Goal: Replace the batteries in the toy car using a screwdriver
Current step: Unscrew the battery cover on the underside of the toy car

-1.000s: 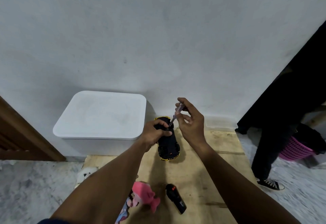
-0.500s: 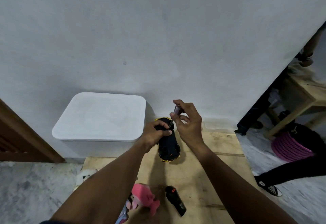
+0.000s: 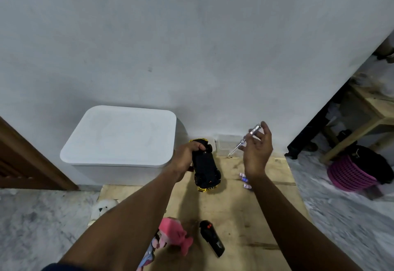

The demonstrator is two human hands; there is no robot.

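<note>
Closest to me, the pink plush (image 3: 172, 237) and the black remote (image 3: 212, 239) lie side by side on the table (image 3: 245, 217). Further out, small batteries (image 3: 246, 185) lie loose on the wood, right of the car and partly hidden by my right wrist. The car (image 3: 205, 166) lies belly-up on the table, black underside showing, yellow trim at both ends. My left grip (image 3: 183, 157) is wrapped round its far left side, thumb curled over onto the underside. My right grip (image 3: 257, 151) is up and off to the right, clear of the car, fingers loosely curled, pinching the screwdriver (image 3: 245, 140) by its clear handle. The tip slants down to the left, touching nothing I can make out. Beyond, the white box (image 3: 121, 136) sits against the wall (image 3: 191, 46), just left of the car.
</note>
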